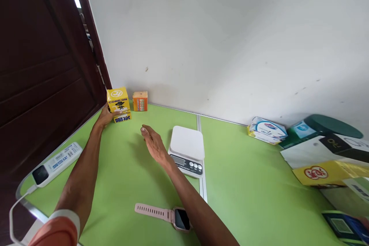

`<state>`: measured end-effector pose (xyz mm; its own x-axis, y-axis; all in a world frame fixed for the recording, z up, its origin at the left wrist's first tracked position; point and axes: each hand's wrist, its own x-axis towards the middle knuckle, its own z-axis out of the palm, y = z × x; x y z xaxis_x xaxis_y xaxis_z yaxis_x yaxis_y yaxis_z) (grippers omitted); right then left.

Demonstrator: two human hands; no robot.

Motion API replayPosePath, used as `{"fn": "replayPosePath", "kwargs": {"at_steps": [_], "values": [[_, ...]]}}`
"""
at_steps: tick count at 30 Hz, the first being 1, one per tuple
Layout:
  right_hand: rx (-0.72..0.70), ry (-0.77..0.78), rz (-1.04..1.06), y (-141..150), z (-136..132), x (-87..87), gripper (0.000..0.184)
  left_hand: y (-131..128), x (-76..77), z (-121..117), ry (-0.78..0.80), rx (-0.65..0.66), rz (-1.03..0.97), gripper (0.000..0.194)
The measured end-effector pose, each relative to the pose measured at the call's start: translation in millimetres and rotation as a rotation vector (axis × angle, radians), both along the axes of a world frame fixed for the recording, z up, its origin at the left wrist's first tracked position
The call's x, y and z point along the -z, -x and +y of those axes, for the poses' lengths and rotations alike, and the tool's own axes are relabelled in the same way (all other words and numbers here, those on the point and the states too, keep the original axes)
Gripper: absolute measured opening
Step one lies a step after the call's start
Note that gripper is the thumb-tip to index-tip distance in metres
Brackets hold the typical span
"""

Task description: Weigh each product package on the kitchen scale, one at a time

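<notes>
At the far left of the table, my left hand (107, 116) grips a yellow box (118, 98) marked "COME ON". The thumb lies across its front and the other fingers are mostly hidden behind its left side. Under the thumb a seam shows, with more yellow packaging below; I cannot tell whether this is a second box. Just right of it stands a small orange box (140, 102). My right hand (154, 142) holds nothing, its fingers stretched out, over the table to the left of a white kitchen scale (187, 142).
A pink smartwatch (181, 219) lies near my right forearm. A white device (57, 163) with a cable sits at the left edge. Tissue box (267, 130), green container (325, 127) and yellow packet (319, 173) crowd the right. A wall and dark door (43, 46) border the table.
</notes>
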<state>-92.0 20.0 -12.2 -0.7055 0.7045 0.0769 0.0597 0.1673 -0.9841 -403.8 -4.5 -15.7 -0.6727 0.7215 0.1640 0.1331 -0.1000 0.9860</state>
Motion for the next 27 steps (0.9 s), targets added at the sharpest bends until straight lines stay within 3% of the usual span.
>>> {"fn": "replayPosePath", "kwargs": {"at_steps": [4, 8, 14, 18, 22, 27], "values": [[0.002, -0.008, -0.012, 6, 5, -3.8, 0.107, 2, 0.7, 24, -0.013, 0.039, -0.031, 0.088], [0.028, 0.001, -0.025, 36, 20, -9.8, 0.113, 8, 8.2, 40, -0.005, 0.05, -0.014, 0.073], [0.041, -0.006, -0.019, 57, 23, -1.9, 0.08, 17, 14.1, 48, 0.056, -0.072, 0.09, 0.07], [-0.03, 0.03, -0.053, 38, 3, 4.3, 0.072, 13, 5.2, 52, 0.05, -0.013, 0.072, 0.07], [-0.078, 0.037, -0.016, 5, -17, -4.4, 0.075, 4, -6.4, 52, 0.106, -0.023, 0.065, 0.065], [-0.024, -0.077, 0.003, -70, -35, -23.4, 0.068, -24, -7.7, 45, 0.212, -0.22, 0.152, 0.066]]}}
